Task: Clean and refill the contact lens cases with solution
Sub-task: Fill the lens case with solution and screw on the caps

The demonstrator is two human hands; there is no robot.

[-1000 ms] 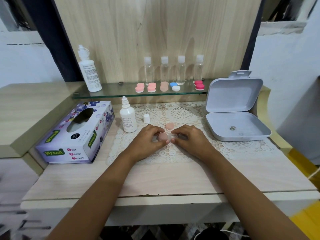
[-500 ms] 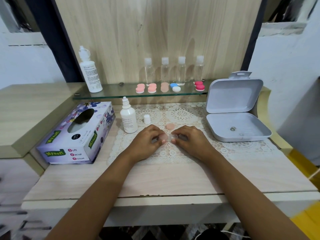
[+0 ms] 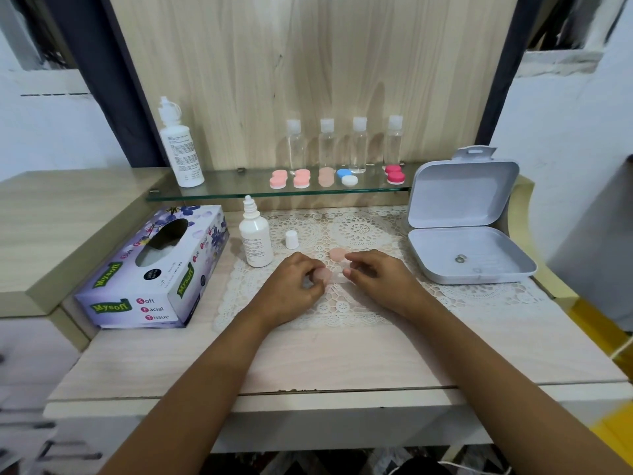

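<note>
- Vs. 1.0 s ago: hands have drawn slightly apart; a gap now shows between the fingertips.
- Left hand (image 3: 291,282): fingers curled, pinching the pink cap (image 3: 322,275) just above the doily (image 3: 342,310).
- Right hand (image 3: 380,279): fingers curled, pinching the right end of the clear lens case (image 3: 339,278), which sits mid-desk (image 3: 342,361) between both hands.
- One loose cap (image 3: 338,254), peach, just beyond the hands.
- One solution bottle (image 3: 256,240), uncapped, to the left; its white cap (image 3: 291,239) stands beside it.
- Glass shelf (image 3: 239,192), far: four clear bottles (image 3: 294,145), one tall white bottle (image 3: 180,149), five closed cases (image 3: 278,180).
- One tissue box (image 3: 144,282) at left; one open white box (image 3: 466,255) at right.
</note>
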